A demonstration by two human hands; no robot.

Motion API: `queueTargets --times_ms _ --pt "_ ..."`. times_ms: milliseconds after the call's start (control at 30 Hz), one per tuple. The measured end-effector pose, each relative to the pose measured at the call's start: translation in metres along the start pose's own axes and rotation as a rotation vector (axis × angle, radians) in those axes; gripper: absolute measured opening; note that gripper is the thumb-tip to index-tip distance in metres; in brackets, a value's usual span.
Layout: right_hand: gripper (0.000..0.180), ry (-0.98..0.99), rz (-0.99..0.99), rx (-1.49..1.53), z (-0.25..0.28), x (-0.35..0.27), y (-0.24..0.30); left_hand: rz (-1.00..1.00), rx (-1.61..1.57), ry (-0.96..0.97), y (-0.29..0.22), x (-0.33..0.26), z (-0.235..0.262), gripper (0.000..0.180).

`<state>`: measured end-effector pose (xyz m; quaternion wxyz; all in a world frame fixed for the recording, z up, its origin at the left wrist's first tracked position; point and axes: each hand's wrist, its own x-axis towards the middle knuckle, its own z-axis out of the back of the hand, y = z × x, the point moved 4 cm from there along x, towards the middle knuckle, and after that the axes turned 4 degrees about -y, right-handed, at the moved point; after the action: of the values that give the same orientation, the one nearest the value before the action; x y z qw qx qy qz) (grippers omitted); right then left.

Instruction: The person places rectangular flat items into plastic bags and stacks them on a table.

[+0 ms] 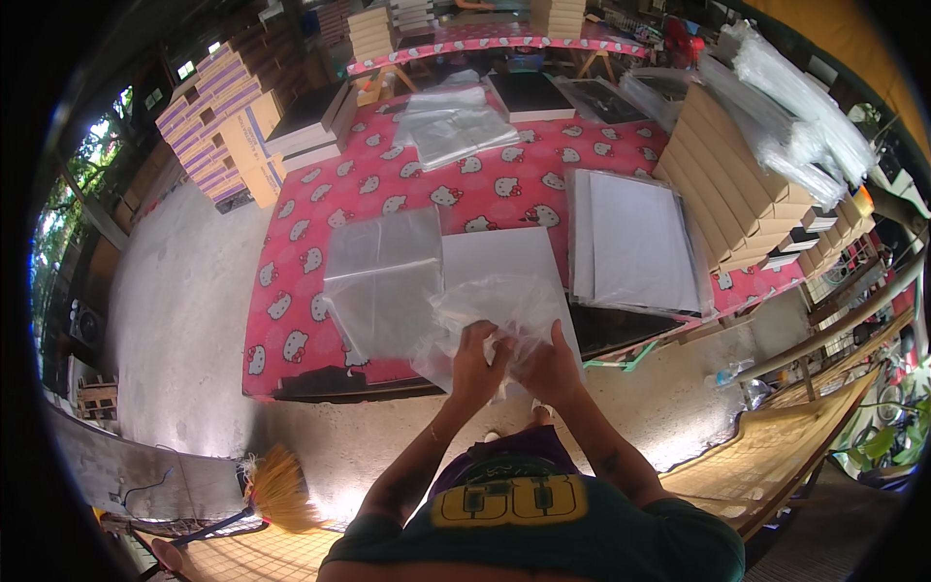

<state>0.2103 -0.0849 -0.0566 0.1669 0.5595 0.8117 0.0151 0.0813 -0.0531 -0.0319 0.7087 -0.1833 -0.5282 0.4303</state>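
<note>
Near the front edge of the table, my left hand (477,369) is closed with bent fingers on a crumpled clear plastic bag (499,299). My right hand (551,371) grips the same bag from the other side, its fingers partly hidden by the film. Under the bag lies a flat white board (509,254), its near part covered by the plastic and my hands. Just left of the board is a pile of flat clear plastic bags (380,267). To the right, white rectangular sheets (632,238) lie in clear plastic.
A pink patterned cloth (291,260) covers the table. Cardboard boxes (734,184) and plastic rolls (790,107) stand at the right. Farther back lie more clear bags (456,126) and a black-topped box (531,95). Stacked cartons (218,121) rise at the left; a broom (281,490) lies behind.
</note>
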Motion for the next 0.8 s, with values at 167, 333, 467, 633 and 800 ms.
queueTargets --times_ms 167,333,467,633,800 --pt "0.026 -0.211 0.381 -0.502 0.023 -0.005 0.000 0.140 0.174 0.078 0.017 -0.002 0.000 0.013" --pt "0.012 -0.277 0.565 -0.613 0.028 -0.014 0.007 0.136 0.194 -0.020 0.030 0.010 0.016 0.016" --pt "0.013 0.018 0.532 -0.293 0.033 -0.012 0.012 0.187 0.285 -0.125 0.050 0.021 0.033 0.015" --pt "0.031 -0.355 0.395 -0.380 0.007 -0.020 0.006 0.015 0.187 -0.094 0.035 0.029 0.047 0.010" --pt "0.043 0.342 0.386 0.004 0.030 -0.013 0.053 0.035 0.208 -0.114 0.055 0.014 0.055 0.009"
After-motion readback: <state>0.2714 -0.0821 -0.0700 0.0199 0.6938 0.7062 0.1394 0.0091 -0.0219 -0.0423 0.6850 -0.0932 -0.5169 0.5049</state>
